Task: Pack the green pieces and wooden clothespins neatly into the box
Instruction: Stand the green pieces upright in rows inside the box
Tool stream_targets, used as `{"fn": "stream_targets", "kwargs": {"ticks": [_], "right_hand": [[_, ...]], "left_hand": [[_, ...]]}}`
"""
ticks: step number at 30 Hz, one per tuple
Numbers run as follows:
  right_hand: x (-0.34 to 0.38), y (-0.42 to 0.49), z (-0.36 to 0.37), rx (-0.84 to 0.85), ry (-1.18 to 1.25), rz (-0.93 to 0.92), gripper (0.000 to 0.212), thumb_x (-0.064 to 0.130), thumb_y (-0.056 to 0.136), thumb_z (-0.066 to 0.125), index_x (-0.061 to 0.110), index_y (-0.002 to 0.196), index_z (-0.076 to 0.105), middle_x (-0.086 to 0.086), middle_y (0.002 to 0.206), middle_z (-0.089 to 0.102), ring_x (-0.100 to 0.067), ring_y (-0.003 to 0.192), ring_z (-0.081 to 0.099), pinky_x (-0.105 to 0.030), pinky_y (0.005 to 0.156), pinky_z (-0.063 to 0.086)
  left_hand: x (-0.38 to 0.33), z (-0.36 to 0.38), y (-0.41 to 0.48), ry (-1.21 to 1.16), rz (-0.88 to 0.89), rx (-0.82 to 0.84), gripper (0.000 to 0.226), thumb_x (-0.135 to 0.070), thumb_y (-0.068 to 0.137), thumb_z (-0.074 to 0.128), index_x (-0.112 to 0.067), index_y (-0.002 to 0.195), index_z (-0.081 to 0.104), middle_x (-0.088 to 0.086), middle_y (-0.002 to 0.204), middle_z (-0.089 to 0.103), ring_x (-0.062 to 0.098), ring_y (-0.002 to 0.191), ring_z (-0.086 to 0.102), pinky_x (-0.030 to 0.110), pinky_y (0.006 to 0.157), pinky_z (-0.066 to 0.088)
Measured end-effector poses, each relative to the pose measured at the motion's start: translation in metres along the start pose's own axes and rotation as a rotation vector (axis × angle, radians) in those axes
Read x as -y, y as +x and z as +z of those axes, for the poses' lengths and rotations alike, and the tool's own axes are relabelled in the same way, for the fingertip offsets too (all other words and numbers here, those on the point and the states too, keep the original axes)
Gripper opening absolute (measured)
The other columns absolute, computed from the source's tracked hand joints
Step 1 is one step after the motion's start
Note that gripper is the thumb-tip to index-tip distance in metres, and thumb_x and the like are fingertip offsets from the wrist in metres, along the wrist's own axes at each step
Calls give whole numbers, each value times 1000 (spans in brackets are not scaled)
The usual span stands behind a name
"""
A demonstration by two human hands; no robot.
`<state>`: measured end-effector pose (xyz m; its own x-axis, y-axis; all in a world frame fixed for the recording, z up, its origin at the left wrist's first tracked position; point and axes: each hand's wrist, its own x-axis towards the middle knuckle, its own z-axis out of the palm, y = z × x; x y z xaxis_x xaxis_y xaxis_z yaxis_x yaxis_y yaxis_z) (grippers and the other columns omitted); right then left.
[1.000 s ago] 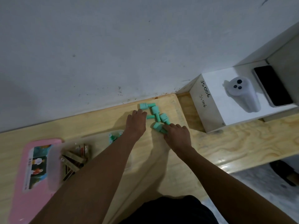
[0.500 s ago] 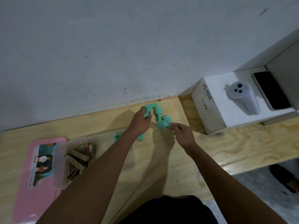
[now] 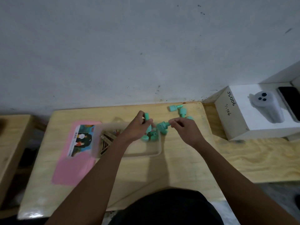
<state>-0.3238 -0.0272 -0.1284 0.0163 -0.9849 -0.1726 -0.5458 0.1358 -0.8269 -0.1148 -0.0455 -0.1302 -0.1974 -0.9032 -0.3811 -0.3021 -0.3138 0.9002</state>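
Note:
A clear plastic box (image 3: 142, 153) lies on the wooden table, with wooden clothespins (image 3: 107, 139) in its left end and a few green pieces (image 3: 151, 138) in its right end. My left hand (image 3: 138, 127) is shut on a green piece (image 3: 147, 118) above the box's right end. My right hand (image 3: 185, 129) pinches another green piece (image 3: 162, 125) over the box's right rim. More green pieces (image 3: 176, 108) lie loose on the table near the wall.
The pink lid (image 3: 73, 166) with a picture label lies left of the box. A white carton (image 3: 253, 122) marked JS006 stands at the right with a pale device (image 3: 266, 106) and a dark phone (image 3: 289, 101) on it. A wall rises behind the table.
Both hands lifted green pieces from the loose group by the wall and carried them left, over the box's right end. The view also shifted, so the box and lid sit more central.

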Motion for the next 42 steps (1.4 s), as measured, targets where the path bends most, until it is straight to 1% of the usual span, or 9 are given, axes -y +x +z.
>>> {"fn": "stream_targets", "kwargs": {"ticks": [2,5,8,11,17,24,30,33,42], "right_hand": [[3,-5,13,52,-38,-43,14,32,90,65,21,93,74,13,85,70,8,76,61,-12,69,46],[7,-12,28,117,-274,-65,22,46,88,63,28,97,73,11,88,72,-6,81,65,-32,72,54],[11,-19,39,157,-533,-101,25,50,90,58,31,99,71,11,92,69,-10,86,63,-32,71,52],[12,-22,52,163,-745,-173,26,49,91,55,29,96,71,8,92,71,-15,88,64,-32,71,50],[15,-20,76,122,-967,-311,26,34,93,50,19,91,72,-4,89,69,-22,90,60,-33,71,38],[-1,-23,85,20,-1047,-318,12,29,68,78,24,61,71,3,66,63,-20,70,60,-31,55,40],[-9,-22,79,-12,-916,-298,21,40,84,64,23,91,75,0,91,66,-21,88,59,-35,69,45],[-9,-22,78,-12,-855,-276,25,41,88,60,24,100,74,0,100,66,-21,96,59,-35,74,45],[-13,-23,81,-47,-786,-241,20,38,85,65,25,97,75,1,94,67,-20,90,61,-34,69,47]], "left_hand": [[9,-12,-11,31,19,-29,20,-28,92,56,-20,83,40,10,93,73,21,86,65,39,71,52],[20,-22,-23,127,22,-105,29,-34,85,65,-18,75,43,13,85,66,17,77,59,32,67,44],[26,-21,-35,185,48,-167,32,-23,86,68,-25,67,42,-4,72,51,11,69,53,24,63,37],[37,-17,-41,293,71,-205,25,-22,83,70,-22,71,49,3,87,46,17,78,49,24,71,36],[61,-7,-40,411,25,-194,20,-24,80,73,-10,94,67,2,87,52,17,78,52,25,71,38],[75,1,-34,411,29,-212,20,-15,77,75,-7,95,74,13,92,66,26,83,63,36,78,52],[83,7,-28,435,58,-178,17,-13,79,71,-7,94,74,15,89,61,21,75,58,32,73,48],[83,10,-25,459,83,-176,18,-12,79,68,-8,95,74,7,84,56,20,75,56,32,72,48],[83,15,-24,395,85,-183,21,-6,75,69,-10,96,72,11,95,67,21,76,63,34,73,53]]}}
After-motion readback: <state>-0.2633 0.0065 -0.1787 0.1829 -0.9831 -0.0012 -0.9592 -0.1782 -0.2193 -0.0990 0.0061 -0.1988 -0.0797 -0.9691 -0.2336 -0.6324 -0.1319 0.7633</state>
